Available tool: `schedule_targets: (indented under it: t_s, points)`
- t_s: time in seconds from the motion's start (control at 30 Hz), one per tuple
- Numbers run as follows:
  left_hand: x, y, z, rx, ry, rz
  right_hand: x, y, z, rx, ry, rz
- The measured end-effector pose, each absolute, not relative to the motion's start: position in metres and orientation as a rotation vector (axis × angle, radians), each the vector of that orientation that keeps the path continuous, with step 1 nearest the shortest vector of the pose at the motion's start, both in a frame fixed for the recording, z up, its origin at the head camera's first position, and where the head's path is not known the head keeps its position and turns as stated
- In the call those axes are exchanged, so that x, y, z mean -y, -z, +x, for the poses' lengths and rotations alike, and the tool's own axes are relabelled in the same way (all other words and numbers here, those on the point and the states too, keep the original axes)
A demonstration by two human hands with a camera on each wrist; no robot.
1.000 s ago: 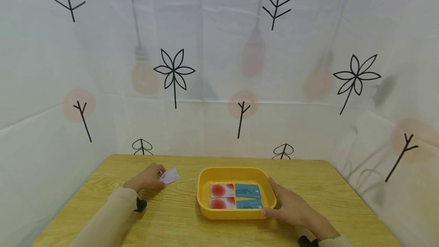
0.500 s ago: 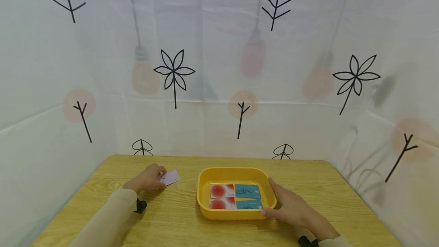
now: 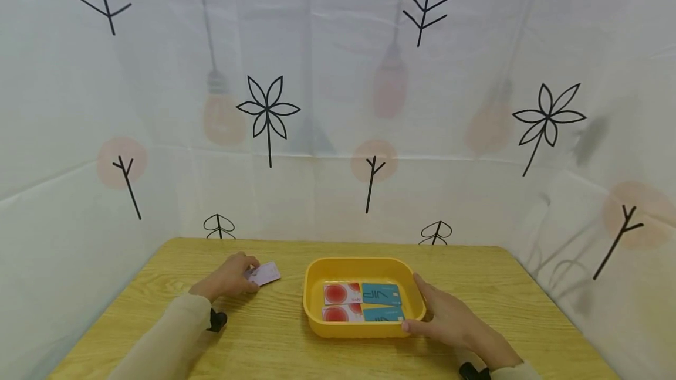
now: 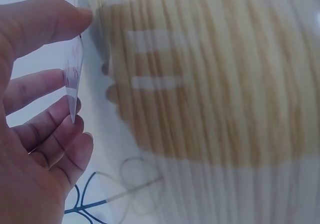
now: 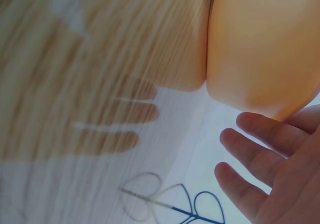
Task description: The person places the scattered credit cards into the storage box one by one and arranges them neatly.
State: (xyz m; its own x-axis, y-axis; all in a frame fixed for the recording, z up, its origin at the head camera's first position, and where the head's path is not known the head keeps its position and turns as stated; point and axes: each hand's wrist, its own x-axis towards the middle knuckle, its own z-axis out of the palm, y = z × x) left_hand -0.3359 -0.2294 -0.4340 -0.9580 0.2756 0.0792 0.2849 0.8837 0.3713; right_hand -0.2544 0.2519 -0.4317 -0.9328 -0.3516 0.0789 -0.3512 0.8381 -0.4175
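My left hand (image 3: 229, 275) pinches a pale pinkish-purple card (image 3: 265, 273) by one end, low over the left side of the table. In the left wrist view the card (image 4: 74, 78) appears nearly edge-on between thumb and fingers. A yellow plastic tray (image 3: 364, 329) stands to its right. Two red-and-white cards (image 3: 342, 294) lie in the tray's left half, and two teal cards marked VIP (image 3: 381, 294) in its right half. My right hand (image 3: 449, 315) holds the tray's right end between thumb and index finger; in the right wrist view its other fingers (image 5: 255, 151) spread below.
Under everything lies a glossy wood-grain table (image 3: 264, 345). A white cloth (image 3: 327, 192) printed with plants and bulbs hangs behind and at both sides of it.
My left hand and its card have shifted slightly to the right. The right hand, the tray and the cards inside have stayed in place.
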Motion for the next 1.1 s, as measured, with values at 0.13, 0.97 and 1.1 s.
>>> schedule_targets:
  t_s: [0.13, 0.97, 1.1]
  points:
    - [0.226, 0.434, -0.334, 3.0, 0.598, -0.484, -0.252, 0.432, -0.254, -3.014, 0.684, -0.573]
    - [0.182, 0.394, -0.315, 2.769, 0.605, -0.741, -0.251, 0.43, -0.253, -3.001, 0.707, -0.573]
    - [0.168, 0.389, -0.313, 2.77, 0.597, -0.77, -0.252, 0.431, -0.253, -3.004, 0.706, -0.58]
